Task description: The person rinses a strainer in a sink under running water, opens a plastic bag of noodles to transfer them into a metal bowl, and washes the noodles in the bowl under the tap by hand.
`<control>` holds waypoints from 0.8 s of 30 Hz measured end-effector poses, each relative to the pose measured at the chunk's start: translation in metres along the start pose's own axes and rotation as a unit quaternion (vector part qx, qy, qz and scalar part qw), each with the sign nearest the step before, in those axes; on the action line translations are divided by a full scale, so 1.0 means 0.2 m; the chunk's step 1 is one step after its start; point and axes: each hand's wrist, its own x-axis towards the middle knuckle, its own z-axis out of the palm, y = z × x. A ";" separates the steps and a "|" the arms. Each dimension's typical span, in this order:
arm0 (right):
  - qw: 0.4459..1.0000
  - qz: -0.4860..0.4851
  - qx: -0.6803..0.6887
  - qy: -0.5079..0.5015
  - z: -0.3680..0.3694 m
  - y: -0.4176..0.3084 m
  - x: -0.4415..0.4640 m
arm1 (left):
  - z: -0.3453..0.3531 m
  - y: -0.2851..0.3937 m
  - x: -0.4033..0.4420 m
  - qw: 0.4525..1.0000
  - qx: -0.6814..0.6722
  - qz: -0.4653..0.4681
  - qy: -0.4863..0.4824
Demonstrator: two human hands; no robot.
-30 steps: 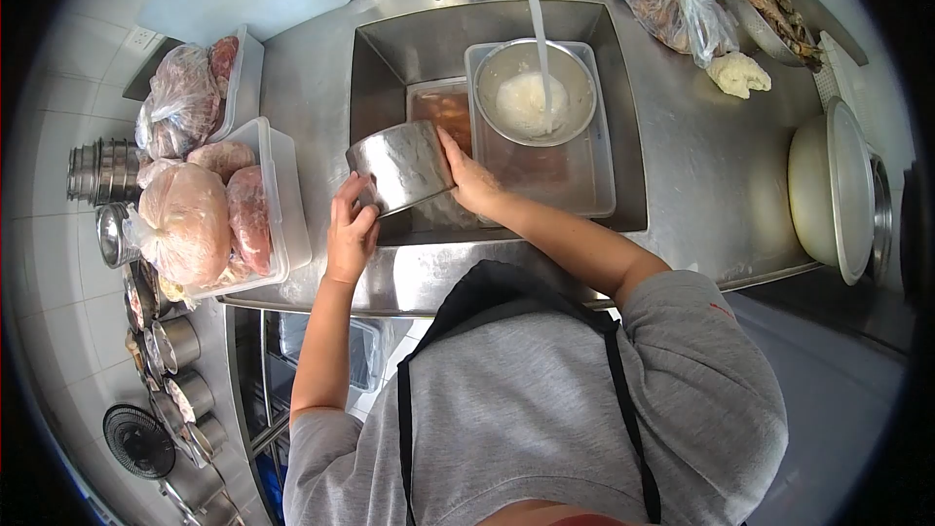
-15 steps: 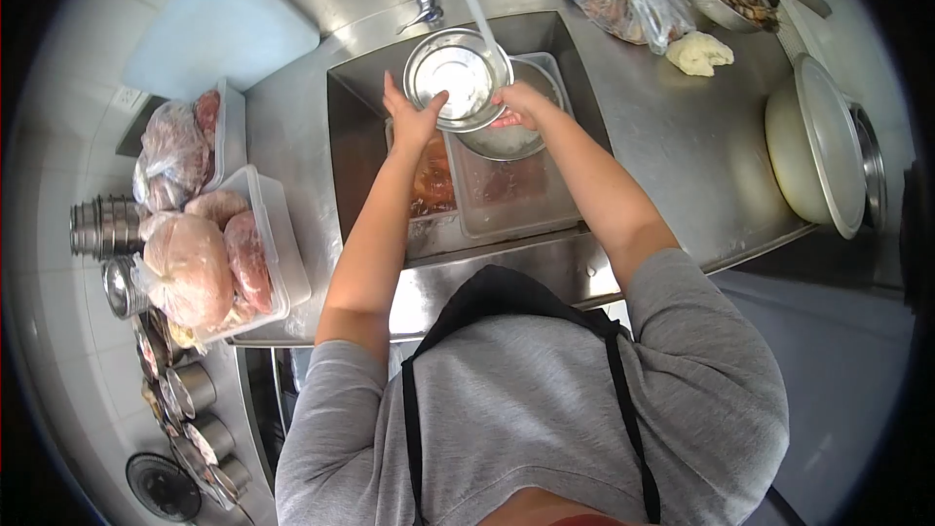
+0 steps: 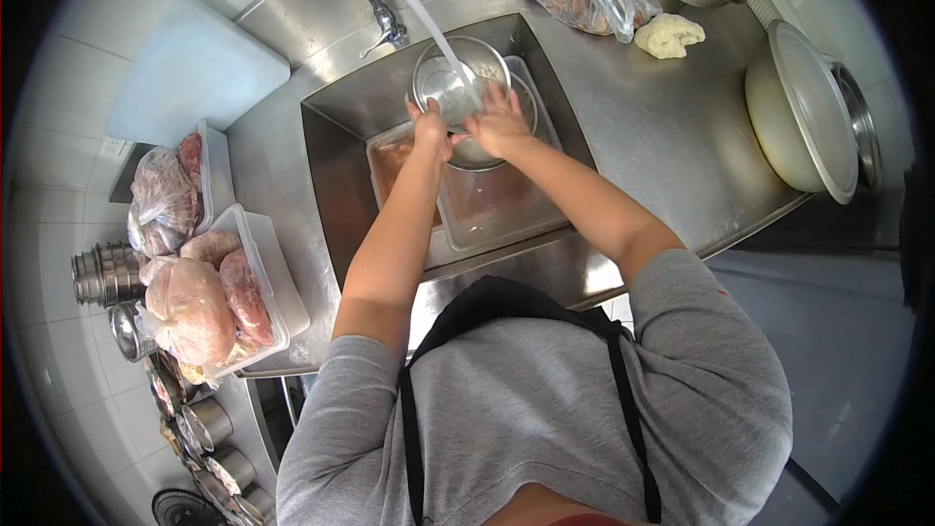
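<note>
Tiled wall (image 3: 127, 19), steel tabletop (image 3: 662, 127); left hand (image 3: 430, 127) pinches one bowl (image 3: 429, 68), right hand (image 3: 499, 125) spread over it; two meat tubs (image 3: 277, 273) left of both.

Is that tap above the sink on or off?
On: a stream of water runs from the tap down toward the metal pot.

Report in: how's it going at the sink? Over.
Left hand holds metal pot under running water. Right hand open, blurred, at pot's near side. Second bowl below, partly hidden.
</note>
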 end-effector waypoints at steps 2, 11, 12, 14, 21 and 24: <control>0.940 0.052 0.274 -0.198 0.07 -0.10 0.18 | -0.02 -0.08 0.09 0.999 0.026 -0.004 0.030; 0.932 -0.218 -0.251 -0.143 -0.19 0.06 0.07 | -0.23 0.22 0.12 0.969 0.242 -0.008 -0.042; 0.932 -0.220 -0.252 -0.142 -0.15 0.06 0.06 | -0.22 0.26 0.10 0.970 0.242 -0.009 -0.029; 0.943 -0.293 -0.146 -0.052 -0.07 0.05 0.05 | -0.21 0.33 0.06 0.967 0.255 -0.004 -0.001; 0.985 -0.110 0.069 0.116 0.03 -0.17 0.14 | -0.03 0.28 -0.03 0.913 0.380 0.094 0.117; 0.983 -0.041 0.136 0.119 0.08 -0.24 0.12 | -0.02 0.06 0.08 0.973 0.186 0.016 0.137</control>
